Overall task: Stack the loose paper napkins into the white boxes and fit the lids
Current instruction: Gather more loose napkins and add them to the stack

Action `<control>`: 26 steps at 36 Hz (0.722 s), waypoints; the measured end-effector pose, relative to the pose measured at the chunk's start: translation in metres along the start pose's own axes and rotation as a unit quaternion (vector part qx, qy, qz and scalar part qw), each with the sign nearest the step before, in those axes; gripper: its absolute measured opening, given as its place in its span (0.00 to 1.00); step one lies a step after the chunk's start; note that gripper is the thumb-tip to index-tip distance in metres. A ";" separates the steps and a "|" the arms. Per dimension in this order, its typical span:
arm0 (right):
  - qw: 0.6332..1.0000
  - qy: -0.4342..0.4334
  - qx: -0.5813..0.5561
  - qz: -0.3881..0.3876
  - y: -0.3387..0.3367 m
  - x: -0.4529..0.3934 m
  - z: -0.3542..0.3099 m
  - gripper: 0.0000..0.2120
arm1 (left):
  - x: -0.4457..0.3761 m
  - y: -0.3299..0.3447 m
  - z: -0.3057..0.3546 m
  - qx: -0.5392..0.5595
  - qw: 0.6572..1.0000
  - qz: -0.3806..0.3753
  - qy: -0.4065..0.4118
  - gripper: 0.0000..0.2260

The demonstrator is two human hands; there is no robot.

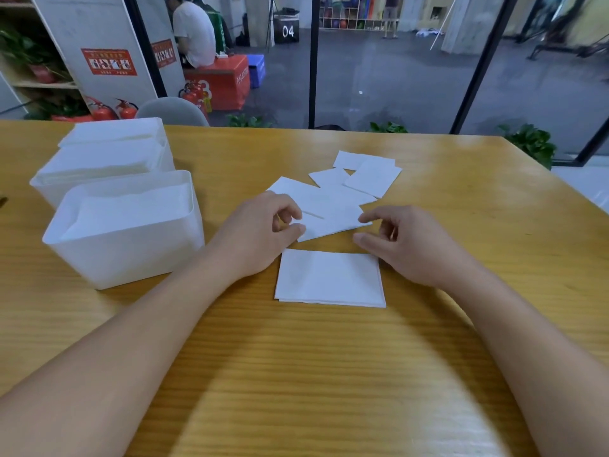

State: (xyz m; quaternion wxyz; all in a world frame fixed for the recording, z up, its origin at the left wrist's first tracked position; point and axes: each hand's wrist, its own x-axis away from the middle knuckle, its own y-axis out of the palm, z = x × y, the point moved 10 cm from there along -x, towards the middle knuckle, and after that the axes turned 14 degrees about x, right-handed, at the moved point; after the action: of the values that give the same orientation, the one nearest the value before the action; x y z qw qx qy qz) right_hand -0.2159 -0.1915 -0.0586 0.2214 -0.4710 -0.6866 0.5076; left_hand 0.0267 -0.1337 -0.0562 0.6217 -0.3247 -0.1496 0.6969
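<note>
Several loose white paper napkins point(359, 181) lie scattered across the middle of the wooden table point(329, 374). A small neat stack of napkins point(330, 278) lies nearer to me. Between them, my left hand point(260, 235) pinches the left edge of one napkin point(333, 222) with thumb and fingers. My right hand point(408, 242) hovers at that napkin's right edge with loosely curled fingers, its fingertip about touching the corner. Three white boxes stand at the left: the near box point(125, 255), the middle box point(49, 183) and the far box point(158, 130), all holding napkins and without lids.
The table's far edge runs in front of a glass wall with black frames. A grey chair back point(171, 110) shows behind the boxes. Beyond the glass a person in a white shirt point(192, 31) sits on a red box. Fire extinguishers point(115, 108) and plants stand on the floor.
</note>
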 end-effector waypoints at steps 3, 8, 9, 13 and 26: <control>0.997 -0.010 0.071 -0.012 0.011 0.000 -0.006 0.23 | 0.000 0.009 -0.007 -0.043 0.999 -0.024 -0.015 0.14; 0.998 -0.040 0.056 -0.007 0.009 -0.001 -0.011 0.08 | 0.000 0.010 -0.005 -0.028 0.998 -0.047 -0.001 0.06; 0.998 -0.039 0.044 0.005 0.006 -0.001 -0.009 0.07 | 0.001 0.010 -0.004 -0.016 0.998 -0.055 0.004 0.05; 0.998 -0.006 0.017 0.056 -0.005 -0.002 0.005 0.07 | 0.002 0.013 -0.001 -0.011 0.996 -0.084 0.023 0.04; 0.999 -0.003 -0.015 0.032 0.007 -0.004 -0.002 0.08 | -0.002 0.010 0.000 0.048 0.999 -0.011 0.004 0.12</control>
State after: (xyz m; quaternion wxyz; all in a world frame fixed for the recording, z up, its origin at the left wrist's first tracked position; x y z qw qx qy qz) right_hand -0.2092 -0.1937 -0.0631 0.1961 -0.4949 -0.6793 0.5052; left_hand 0.0193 -0.1380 -0.0620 0.6444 -0.2956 -0.1171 0.6954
